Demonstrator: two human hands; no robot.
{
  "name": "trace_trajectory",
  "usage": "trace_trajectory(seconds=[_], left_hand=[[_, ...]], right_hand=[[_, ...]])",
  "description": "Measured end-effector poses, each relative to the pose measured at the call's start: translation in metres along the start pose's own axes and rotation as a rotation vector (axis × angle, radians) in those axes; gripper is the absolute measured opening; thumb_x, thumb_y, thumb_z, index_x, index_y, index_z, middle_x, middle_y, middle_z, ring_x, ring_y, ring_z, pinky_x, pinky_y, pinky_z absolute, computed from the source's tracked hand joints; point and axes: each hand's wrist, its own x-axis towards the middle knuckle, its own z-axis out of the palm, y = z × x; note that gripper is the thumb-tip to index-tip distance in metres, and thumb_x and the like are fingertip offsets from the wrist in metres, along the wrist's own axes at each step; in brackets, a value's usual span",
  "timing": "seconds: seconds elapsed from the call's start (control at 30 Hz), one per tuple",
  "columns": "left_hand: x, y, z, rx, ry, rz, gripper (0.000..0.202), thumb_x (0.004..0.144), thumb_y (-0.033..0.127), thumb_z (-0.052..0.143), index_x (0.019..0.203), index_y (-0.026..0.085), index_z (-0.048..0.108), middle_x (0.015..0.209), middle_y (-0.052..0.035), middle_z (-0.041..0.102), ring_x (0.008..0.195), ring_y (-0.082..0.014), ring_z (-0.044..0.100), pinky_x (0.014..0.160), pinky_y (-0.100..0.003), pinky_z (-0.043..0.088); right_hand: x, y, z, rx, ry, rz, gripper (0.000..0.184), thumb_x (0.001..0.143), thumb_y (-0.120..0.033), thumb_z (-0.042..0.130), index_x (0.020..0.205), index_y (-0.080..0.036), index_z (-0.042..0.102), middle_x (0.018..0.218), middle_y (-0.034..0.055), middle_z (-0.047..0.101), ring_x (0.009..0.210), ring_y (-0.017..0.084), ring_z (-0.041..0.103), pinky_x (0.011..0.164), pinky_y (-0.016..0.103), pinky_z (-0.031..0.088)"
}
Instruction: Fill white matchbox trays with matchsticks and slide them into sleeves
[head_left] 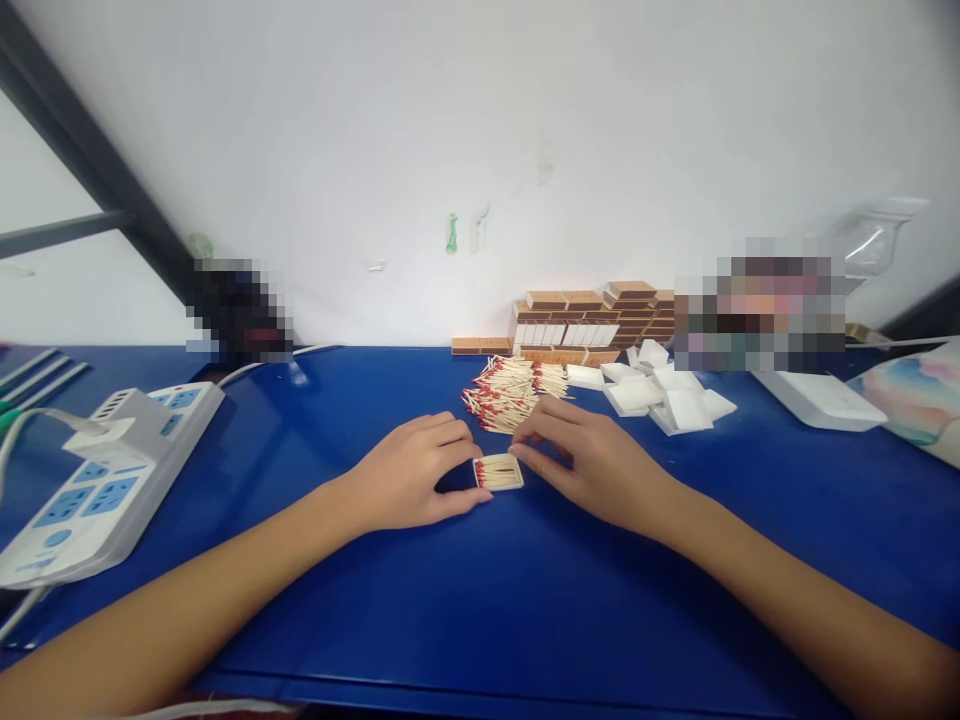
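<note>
A small white matchbox tray lies on the blue table, partly filled with red-headed matches. My left hand holds the tray's left end between thumb and fingers. Close to the tray's upper right corner is my right hand, thumb and fingertips drawn together; whatever may be between them is too small to make out. Just behind the tray, a loose heap of matches spreads over the tabletop, its right side partly covered by my right hand.
Empty white trays are jumbled to the right of the heap. Matchboxes are stacked along the wall. A power strip with a plugged-in adapter sits at left. A larger white box stands at right.
</note>
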Motion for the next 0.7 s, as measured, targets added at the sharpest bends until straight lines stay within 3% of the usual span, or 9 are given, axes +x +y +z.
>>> trace_trajectory(seconds=[0.1, 0.27, 0.33, 0.5, 0.7], left_hand=[[0.000, -0.001, -0.001, 0.008, 0.020, -0.001, 0.034, 0.098, 0.048, 0.064, 0.110, 0.017, 0.071, 0.102, -0.0074, 0.069, 0.094, -0.0218, 0.064, 0.089, -0.037, 0.053], [0.000, -0.003, 0.000, 0.018, 0.053, -0.010, 0.035, 0.097, 0.048, 0.065, 0.111, 0.016, 0.072, 0.103, -0.0079, 0.070, 0.096, -0.0223, 0.065, 0.094, -0.040, 0.052], [0.000, -0.003, 0.000, 0.015, 0.031, -0.013, 0.035, 0.097, 0.048, 0.066, 0.111, 0.017, 0.072, 0.103, -0.0077, 0.070, 0.096, -0.0222, 0.064, 0.093, -0.040, 0.053], [-0.001, -0.002, 0.000, -0.004, 0.072, -0.029, 0.034, 0.096, 0.046, 0.067, 0.113, 0.017, 0.072, 0.105, -0.0081, 0.071, 0.097, -0.0228, 0.065, 0.093, -0.041, 0.052], [0.000, -0.002, 0.001, -0.051, 0.026, -0.043, 0.033, 0.096, 0.045, 0.068, 0.113, 0.018, 0.072, 0.104, -0.0071, 0.070, 0.095, -0.0218, 0.065, 0.091, -0.038, 0.053]], right_hand=[[0.001, 0.011, -0.007, -0.050, 0.085, 0.050, 0.014, 0.102, -0.026, 0.055, 0.094, -0.020, 0.065, 0.087, 0.0037, 0.061, 0.074, 0.016, 0.057, 0.066, 0.030, 0.043], [0.001, 0.035, -0.022, -0.174, 0.183, 0.270, 0.015, 0.096, -0.028, 0.061, 0.082, -0.021, 0.064, 0.074, 0.0010, 0.061, 0.065, 0.016, 0.053, 0.062, 0.031, 0.038], [0.000, 0.040, -0.026, -0.174, 0.128, 0.303, 0.017, 0.096, -0.030, 0.062, 0.081, -0.022, 0.064, 0.075, 0.0011, 0.062, 0.065, 0.016, 0.053, 0.061, 0.031, 0.037], [-0.003, 0.042, -0.025, -0.066, -0.133, 0.212, 0.010, 0.096, -0.033, 0.064, 0.091, -0.023, 0.066, 0.089, 0.0032, 0.063, 0.077, 0.018, 0.056, 0.068, 0.031, 0.042], [0.002, 0.017, -0.014, 0.080, -0.092, 0.234, 0.023, 0.099, -0.040, 0.061, 0.085, -0.022, 0.066, 0.082, 0.0021, 0.061, 0.073, 0.016, 0.055, 0.068, 0.030, 0.043]])
